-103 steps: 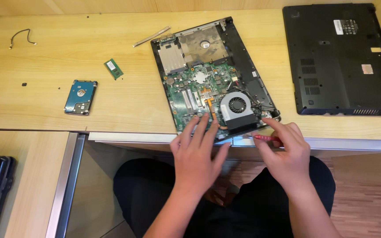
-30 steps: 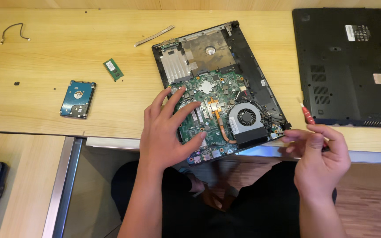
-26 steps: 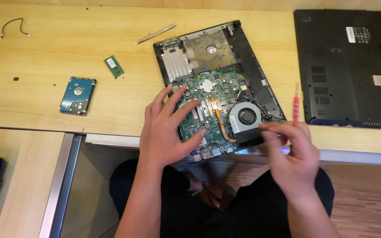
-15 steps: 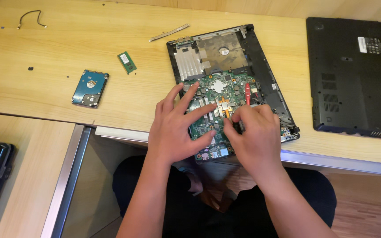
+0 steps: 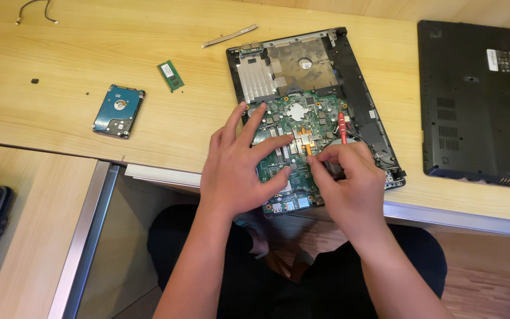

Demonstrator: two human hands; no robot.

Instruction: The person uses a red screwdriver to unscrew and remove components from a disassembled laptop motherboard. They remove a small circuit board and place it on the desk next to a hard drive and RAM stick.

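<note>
Green board lies in the opened laptop at the wooden surface's near edge. Left hand presses flat on it, fingers spread; right hand pinches a red screwdriver over it.

Your left hand lies spread on the green circuit board of the opened laptop. Your right hand grips a red screwdriver over it. A hard drive lies well apart on the wooden desk.
</note>
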